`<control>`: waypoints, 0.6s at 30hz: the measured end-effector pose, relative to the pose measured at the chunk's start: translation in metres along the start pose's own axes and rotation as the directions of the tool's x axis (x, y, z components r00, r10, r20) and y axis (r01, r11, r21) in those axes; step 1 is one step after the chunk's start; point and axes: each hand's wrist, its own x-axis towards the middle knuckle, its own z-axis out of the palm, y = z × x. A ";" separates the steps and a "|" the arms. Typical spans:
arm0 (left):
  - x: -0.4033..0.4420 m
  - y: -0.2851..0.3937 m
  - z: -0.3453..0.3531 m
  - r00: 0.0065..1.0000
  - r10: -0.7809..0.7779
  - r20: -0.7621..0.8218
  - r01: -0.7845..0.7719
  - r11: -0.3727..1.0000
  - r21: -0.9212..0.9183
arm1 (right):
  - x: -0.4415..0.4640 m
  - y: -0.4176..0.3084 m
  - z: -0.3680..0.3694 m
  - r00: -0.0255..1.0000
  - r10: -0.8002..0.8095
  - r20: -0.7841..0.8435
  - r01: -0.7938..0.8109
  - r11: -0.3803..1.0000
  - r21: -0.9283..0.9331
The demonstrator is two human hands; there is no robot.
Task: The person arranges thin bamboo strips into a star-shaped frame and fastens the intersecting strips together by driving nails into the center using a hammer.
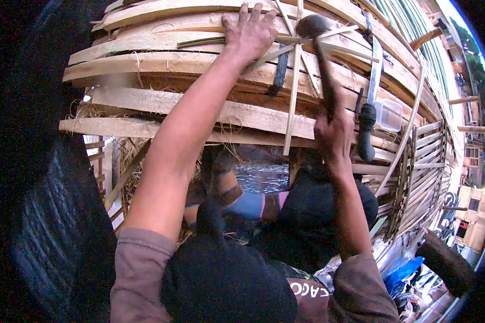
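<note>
My left hand (249,33) lies with spread fingers on the wooden planks, over thin split strips (205,41) that cross there. In my right hand (335,129) is the handle of a dark round-headed mallet (312,26), its head over the place where several pale strips cross. One long pale strip (293,91) hangs down across the planks (145,99) between my hands. Just right of my right hand, a long blade with a black handle (366,129) lies on the planks.
A clear plastic container (388,114) sits beside the blade. Slatted strip panels (428,148) stand at the right, with a blue plastic bag (404,275) below them. Loose shavings (132,167) hang under the planks at the left.
</note>
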 end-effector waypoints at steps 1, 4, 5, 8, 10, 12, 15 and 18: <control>0.002 -0.004 0.003 1.000 0.002 -0.015 -0.002 1.000 0.003 | 0.006 0.001 0.001 0.981 0.139 0.134 -0.123 0.985 -0.124; -0.002 -0.003 0.002 0.998 0.042 -0.039 -0.042 0.999 0.020 | 0.013 -0.014 -0.007 0.997 0.062 0.051 -0.063 0.998 0.023; -0.003 0.000 0.002 0.998 0.024 -0.052 -0.023 1.000 0.009 | 0.012 -0.025 -0.017 0.993 0.105 0.048 -0.108 0.993 0.046; 0.000 0.000 0.002 0.998 -0.003 -0.064 0.002 1.000 -0.010 | 0.001 -0.023 -0.017 0.989 0.031 -0.144 -0.009 0.989 0.150; -0.001 0.000 0.001 0.999 0.008 -0.040 -0.007 1.000 0.021 | -0.002 -0.001 -0.001 0.994 0.002 -0.105 0.005 0.998 0.060; 0.001 -0.003 0.002 0.999 0.021 -0.035 -0.022 0.999 -0.029 | 0.009 0.000 -0.003 0.952 0.218 0.214 -0.174 0.963 -0.208; 0.001 -0.007 0.006 0.998 0.040 -0.043 -0.042 0.998 -0.049 | 0.015 -0.019 -0.013 0.984 0.136 0.114 -0.129 0.989 -0.069; -0.004 0.005 -0.022 1.000 0.001 -0.010 -0.001 0.999 -0.037 | 0.004 -0.019 -0.015 0.995 0.013 -0.096 -0.006 0.997 0.079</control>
